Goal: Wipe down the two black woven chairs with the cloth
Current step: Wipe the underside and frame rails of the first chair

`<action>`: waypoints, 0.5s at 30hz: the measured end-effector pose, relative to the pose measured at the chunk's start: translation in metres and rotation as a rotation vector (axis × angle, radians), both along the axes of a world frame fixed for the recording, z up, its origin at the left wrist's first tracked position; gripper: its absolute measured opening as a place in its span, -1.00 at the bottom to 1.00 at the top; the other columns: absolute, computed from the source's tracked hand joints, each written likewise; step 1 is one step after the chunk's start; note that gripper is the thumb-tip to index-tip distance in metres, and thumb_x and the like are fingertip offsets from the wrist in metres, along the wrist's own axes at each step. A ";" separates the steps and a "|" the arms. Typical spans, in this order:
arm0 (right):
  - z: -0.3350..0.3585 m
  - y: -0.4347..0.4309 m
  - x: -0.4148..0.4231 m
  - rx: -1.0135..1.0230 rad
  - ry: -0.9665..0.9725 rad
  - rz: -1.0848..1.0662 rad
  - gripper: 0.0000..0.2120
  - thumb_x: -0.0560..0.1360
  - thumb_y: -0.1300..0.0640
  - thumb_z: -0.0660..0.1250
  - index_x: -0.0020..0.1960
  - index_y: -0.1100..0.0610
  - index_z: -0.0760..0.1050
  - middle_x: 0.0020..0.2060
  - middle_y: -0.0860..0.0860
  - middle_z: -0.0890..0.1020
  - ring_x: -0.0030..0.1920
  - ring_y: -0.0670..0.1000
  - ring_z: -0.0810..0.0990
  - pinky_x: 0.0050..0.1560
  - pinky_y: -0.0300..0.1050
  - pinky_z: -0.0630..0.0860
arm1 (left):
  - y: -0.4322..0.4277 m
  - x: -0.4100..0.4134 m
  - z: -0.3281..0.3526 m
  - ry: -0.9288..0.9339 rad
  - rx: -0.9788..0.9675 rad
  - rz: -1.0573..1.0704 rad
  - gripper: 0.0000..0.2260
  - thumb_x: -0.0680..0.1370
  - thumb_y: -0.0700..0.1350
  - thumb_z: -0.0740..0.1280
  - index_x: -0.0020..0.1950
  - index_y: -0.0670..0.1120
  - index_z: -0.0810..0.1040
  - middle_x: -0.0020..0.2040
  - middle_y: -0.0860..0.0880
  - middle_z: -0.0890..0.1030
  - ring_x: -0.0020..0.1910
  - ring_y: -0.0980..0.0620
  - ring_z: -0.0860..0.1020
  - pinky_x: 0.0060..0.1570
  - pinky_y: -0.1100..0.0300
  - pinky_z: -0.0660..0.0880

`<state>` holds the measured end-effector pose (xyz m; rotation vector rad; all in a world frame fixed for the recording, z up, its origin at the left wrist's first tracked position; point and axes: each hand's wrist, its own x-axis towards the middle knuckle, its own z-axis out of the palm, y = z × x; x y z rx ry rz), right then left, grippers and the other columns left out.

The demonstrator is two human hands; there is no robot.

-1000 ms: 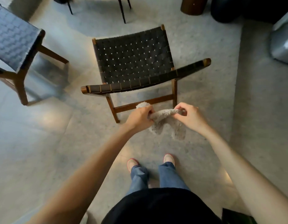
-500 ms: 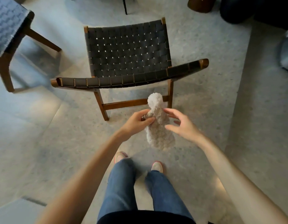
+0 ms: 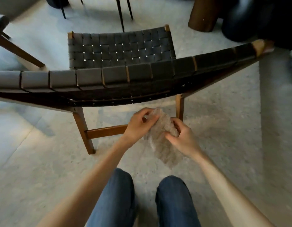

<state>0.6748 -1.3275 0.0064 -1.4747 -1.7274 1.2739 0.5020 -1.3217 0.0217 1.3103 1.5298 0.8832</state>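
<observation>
Both hands hold the cloth behind the black woven chair.

The fluffy beige cloth (image 3: 161, 141) hangs just right of the frame's centre, off the chair, the left hand (image 3: 138, 125) pinching its upper edge and the right hand (image 3: 181, 138) curled round its side. The black woven chair (image 3: 122, 76) spans the upper half, backrest nearest. Knees in blue jeans (image 3: 115, 197) fill the bottom; a second chair's wooden leg (image 3: 19, 48) shows upper left.
</observation>
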 end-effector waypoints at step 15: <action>-0.095 0.104 0.029 0.665 0.291 -0.626 -0.62 0.50 0.17 0.36 0.19 -0.16 0.33 -0.05 -0.26 0.51 -0.06 -0.27 0.55 -0.14 -0.37 0.53 | 0.074 0.001 -0.128 0.619 0.558 0.020 -0.50 0.60 -0.13 0.27 0.51 0.05 0.22 0.51 0.10 0.20 0.49 0.04 0.17 0.46 0.05 0.22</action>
